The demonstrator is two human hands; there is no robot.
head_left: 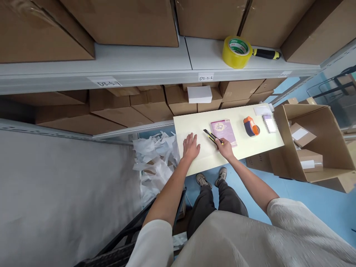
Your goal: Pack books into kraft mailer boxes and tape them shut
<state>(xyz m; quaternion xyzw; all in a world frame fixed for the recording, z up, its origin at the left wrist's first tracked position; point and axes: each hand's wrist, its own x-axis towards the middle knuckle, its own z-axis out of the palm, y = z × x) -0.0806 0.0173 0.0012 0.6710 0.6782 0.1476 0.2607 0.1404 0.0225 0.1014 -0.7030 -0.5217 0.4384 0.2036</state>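
My left hand lies flat with fingers spread on a cream-coloured board, touching nothing else. My right hand grips a yellow and black utility knife, its blade end pointing up and left on the board. Just beyond the knife is a pink booklet, which my right hand's fingers nearly reach. Farther right on the board stand an orange tape dispenser, a pixelated, blurred item and a white paper slip.
An open cardboard box holding small parcels stands right of the board. Crumpled white packing paper lies to its left. Metal shelves hold cardboard boxes, and a yellow tape gun rests on the upper shelf.
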